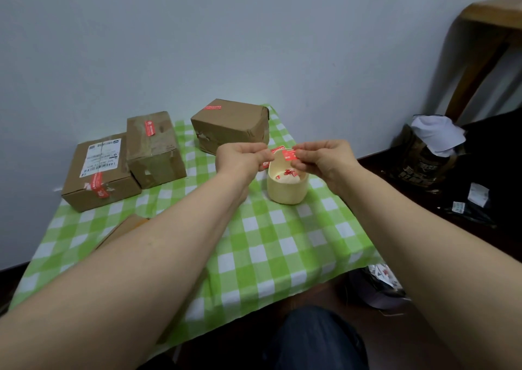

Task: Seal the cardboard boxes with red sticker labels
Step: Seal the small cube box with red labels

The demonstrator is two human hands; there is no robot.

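From the head view, the left hand (pixel 240 157) and right hand (pixel 319 156) are pinching a red sticker label (pixel 284 154) between their fingertips, holding it just above the cream cup (pixel 286 191); three cardboard boxes (pixel 230 124) are sitting behind.

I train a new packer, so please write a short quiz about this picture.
1. True or false: the left hand and the right hand both pinch one red sticker.
2. How many cardboard boxes at the back bear a red sticker?
3. The cream cup stands: A) on the checked cloth; B) on a box; C) on the floor.
Key: 1 true; 2 three; 3 A.
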